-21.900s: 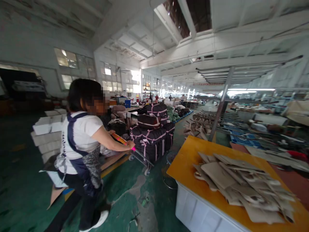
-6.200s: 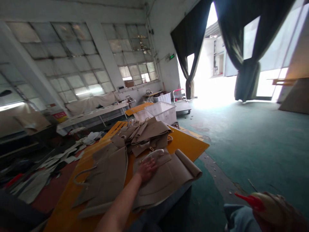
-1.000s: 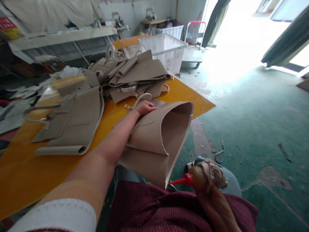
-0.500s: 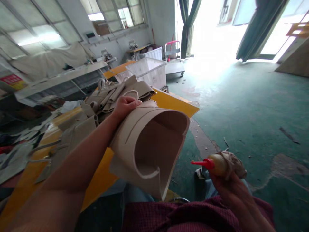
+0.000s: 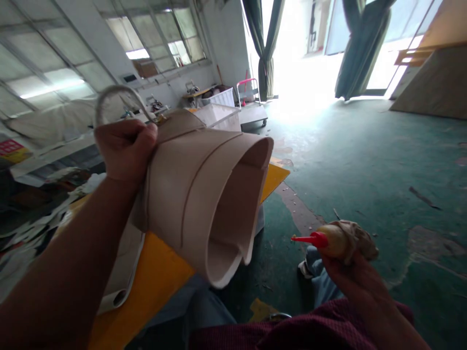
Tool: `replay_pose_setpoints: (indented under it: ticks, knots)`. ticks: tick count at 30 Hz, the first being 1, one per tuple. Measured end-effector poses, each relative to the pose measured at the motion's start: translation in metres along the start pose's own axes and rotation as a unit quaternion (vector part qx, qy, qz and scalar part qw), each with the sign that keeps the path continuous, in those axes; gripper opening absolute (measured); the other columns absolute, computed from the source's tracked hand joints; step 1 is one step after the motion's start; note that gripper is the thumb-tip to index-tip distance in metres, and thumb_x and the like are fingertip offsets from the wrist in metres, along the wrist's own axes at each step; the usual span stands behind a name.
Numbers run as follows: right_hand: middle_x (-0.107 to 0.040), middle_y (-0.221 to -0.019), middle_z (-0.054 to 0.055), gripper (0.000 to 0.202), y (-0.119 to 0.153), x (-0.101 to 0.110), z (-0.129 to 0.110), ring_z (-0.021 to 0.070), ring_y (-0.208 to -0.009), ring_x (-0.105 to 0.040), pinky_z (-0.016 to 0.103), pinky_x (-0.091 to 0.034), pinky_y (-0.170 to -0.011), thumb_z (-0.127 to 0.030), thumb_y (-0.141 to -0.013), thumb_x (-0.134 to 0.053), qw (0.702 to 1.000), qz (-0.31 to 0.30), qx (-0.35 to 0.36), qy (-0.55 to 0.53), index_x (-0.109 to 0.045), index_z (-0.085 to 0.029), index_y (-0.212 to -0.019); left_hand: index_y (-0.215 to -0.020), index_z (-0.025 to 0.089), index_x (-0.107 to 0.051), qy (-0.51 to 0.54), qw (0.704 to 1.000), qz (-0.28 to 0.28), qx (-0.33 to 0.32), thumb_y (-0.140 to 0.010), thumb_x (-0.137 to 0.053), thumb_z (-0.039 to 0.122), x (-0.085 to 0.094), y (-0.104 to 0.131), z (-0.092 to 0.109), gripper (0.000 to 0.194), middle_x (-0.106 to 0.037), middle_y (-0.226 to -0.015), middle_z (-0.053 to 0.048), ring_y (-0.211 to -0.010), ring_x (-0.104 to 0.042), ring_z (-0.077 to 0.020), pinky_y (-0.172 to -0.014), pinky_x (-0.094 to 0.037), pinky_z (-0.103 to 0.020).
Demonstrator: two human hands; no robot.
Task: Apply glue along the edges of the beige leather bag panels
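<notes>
My left hand point(image 5: 126, 148) is closed on a beige bag piece point(image 5: 182, 180), gripping it near a looped handle point(image 5: 118, 90). The bag is raised above the yellow tabletop point(image 5: 164, 262) and tilted, its wide open end facing down and to the right. Low on the right, my right hand point(image 5: 350, 272) is wrapped around a glue bottle point(image 5: 333, 240) with a red nozzle that points left. A cloth or wrapping covers the back of the bottle. The nozzle tip is apart from the bag. Below the left forearm lies another beige piece point(image 5: 122, 272), partly hidden.
Scraps and fabric point(image 5: 54, 209) lie in a heap at the left. Behind the bag stand a white plastic bin point(image 5: 219, 116) and a flatbed trolley point(image 5: 253, 114). Green floor point(image 5: 346, 160) stretches toward a bright doorway with dark curtains point(image 5: 359, 58).
My left hand has lifted the bag up and leftward, turning its opening further to the right, and the handle now rises above my fist. The glue bottle has barely moved.
</notes>
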State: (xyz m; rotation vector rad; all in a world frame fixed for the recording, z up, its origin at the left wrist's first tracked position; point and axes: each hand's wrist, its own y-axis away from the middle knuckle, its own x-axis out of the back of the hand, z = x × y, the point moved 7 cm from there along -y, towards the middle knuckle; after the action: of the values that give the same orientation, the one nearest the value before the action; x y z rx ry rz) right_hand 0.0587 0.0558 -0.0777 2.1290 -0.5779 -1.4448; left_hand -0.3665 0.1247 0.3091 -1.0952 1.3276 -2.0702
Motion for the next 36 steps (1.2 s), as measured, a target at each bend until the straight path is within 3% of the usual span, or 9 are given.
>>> replay_pose_setpoints:
  ticks: [5,10,13,16,20,23,27,31,36]
  knots:
    - [-0.077,-0.123,0.005,0.033,0.000,-0.011,-0.003,0.0193,-0.103,-0.076,0.028,-0.066,-0.086,-0.041,-0.109,-0.052,1.000,-0.023,0.017,0.011,-0.078,-0.024,-0.120,-0.050,0.021,-0.033,-0.096,0.994,-0.039,-0.013,-0.091,-0.060,0.042,-0.018,0.037,-0.007,0.054,-0.022,-0.047,0.010,-0.048,-0.021,-0.0029,-0.053,-0.019,-0.021]
    - [-0.080,-0.101,0.004,0.041,0.019,-0.033,0.001,0.0176,-0.080,-0.077,0.025,-0.067,-0.069,-0.034,-0.113,-0.038,0.994,0.096,-0.039,-0.016,-0.078,-0.026,-0.116,-0.050,0.023,-0.029,-0.155,0.985,-0.053,-0.053,-0.087,-0.057,0.022,-0.047,0.131,-0.003,0.046,-0.029,-0.044,0.006,-0.042,-0.029,-0.0089,-0.050,-0.021,-0.030]
    - [-0.080,-0.097,0.002,0.044,0.018,-0.049,0.004,0.0169,-0.075,-0.076,0.025,-0.067,-0.066,-0.023,-0.112,-0.035,0.996,0.083,-0.041,-0.015,-0.078,-0.029,-0.117,-0.053,0.023,-0.031,-0.163,0.986,-0.017,-0.038,-0.087,-0.057,0.017,-0.053,0.183,-0.010,0.044,-0.033,-0.044,0.006,-0.042,-0.032,-0.0106,-0.049,-0.024,-0.030]
    - [-0.080,-0.098,0.002,0.042,0.006,-0.058,0.010,0.0173,-0.078,-0.077,0.025,-0.067,-0.067,-0.021,-0.111,-0.038,0.998,0.058,-0.029,-0.001,-0.079,-0.028,-0.114,-0.053,0.023,-0.033,-0.178,0.984,0.010,-0.023,-0.088,-0.058,0.017,-0.054,0.213,-0.019,0.043,-0.036,-0.044,0.006,-0.042,-0.033,-0.0109,-0.049,-0.025,-0.029]
    - [-0.079,-0.100,0.002,0.030,-0.023,-0.063,0.019,0.0165,-0.086,-0.076,0.024,-0.065,-0.078,-0.018,-0.105,-0.052,0.998,0.045,-0.003,0.034,-0.079,-0.028,-0.110,-0.053,0.023,-0.034,-0.194,0.981,0.026,0.000,-0.090,-0.058,0.017,-0.053,0.225,-0.028,0.045,-0.036,-0.044,0.006,-0.042,-0.034,-0.0108,-0.049,-0.026,-0.028]
    - [-0.079,-0.108,0.002,0.016,-0.047,-0.072,0.020,0.0207,-0.107,-0.074,0.033,-0.061,-0.099,-0.024,-0.092,-0.077,0.996,-0.013,0.040,0.082,-0.079,-0.029,-0.107,-0.054,0.023,-0.034,-0.185,0.982,0.043,-0.009,-0.089,-0.059,0.014,-0.050,0.226,-0.027,0.044,-0.036,-0.045,0.006,-0.043,-0.034,-0.0105,-0.049,-0.026,-0.029]
    - [-0.077,-0.114,0.000,0.036,-0.068,-0.083,0.020,0.0252,-0.130,-0.064,0.044,-0.046,-0.119,-0.030,-0.068,-0.097,0.984,-0.075,0.101,0.128,-0.077,-0.030,-0.098,-0.055,0.023,-0.032,-0.178,0.983,0.038,-0.010,-0.089,-0.060,0.012,-0.049,0.226,-0.023,0.045,-0.035,-0.046,0.007,-0.043,-0.033,-0.0109,-0.049,-0.026,-0.029]
    - [-0.077,-0.113,-0.001,0.043,-0.079,-0.093,0.022,0.0266,-0.130,-0.063,0.048,-0.044,-0.121,-0.034,-0.059,-0.101,0.974,-0.099,0.126,0.161,-0.075,-0.029,-0.092,-0.055,0.023,-0.031,-0.176,0.984,0.028,0.018,-0.089,-0.060,0.013,-0.049,0.227,-0.025,0.045,-0.035,-0.046,0.006,-0.044,-0.033,-0.0118,-0.051,-0.026,-0.031]
    - [-0.076,-0.112,-0.001,0.056,-0.086,-0.102,0.022,0.0234,-0.123,-0.064,0.044,-0.049,-0.115,-0.044,-0.051,-0.106,0.961,-0.132,0.153,0.188,-0.074,-0.029,-0.095,-0.054,0.023,-0.032,-0.156,0.986,0.039,0.037,-0.088,-0.060,0.016,-0.049,0.230,-0.030,0.045,-0.035,-0.045,0.005,-0.044,-0.033,-0.0124,-0.052,-0.027,-0.033]
